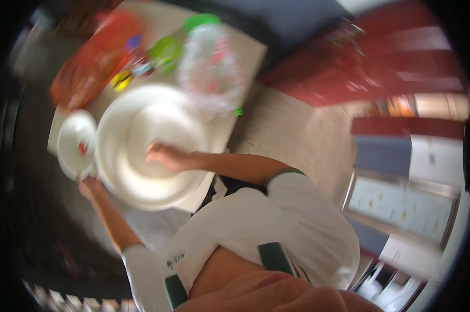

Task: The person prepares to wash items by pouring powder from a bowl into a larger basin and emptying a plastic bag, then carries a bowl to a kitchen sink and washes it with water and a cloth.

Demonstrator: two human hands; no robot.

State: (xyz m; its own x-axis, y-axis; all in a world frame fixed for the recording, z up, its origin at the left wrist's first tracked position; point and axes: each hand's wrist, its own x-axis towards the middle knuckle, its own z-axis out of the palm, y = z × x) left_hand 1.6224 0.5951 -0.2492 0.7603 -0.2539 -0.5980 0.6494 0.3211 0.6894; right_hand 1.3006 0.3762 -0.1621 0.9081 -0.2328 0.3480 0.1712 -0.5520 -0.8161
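My left hand (88,185) grips the lower rim of a small white bowl (66,136), tilted beside a large white basin (114,191). A small red thing (82,148) lies in the bowl. Over the inside of the basin is my right hand (165,156), blurred, its fingers partly curled; whether it holds anything cannot be told. Behind the basin stand a clear plastic bag (204,70) with red marks and a green top, a bright green item (165,52) and a small yellow-and-black item (122,80).
An orange-red plastic bag (94,62) lies at the table's far left. The light tabletop (254,54) ends at an edge on the right, near my right forearm. Beyond are a concrete floor (281,124) and a glossy dark red surface (359,66).
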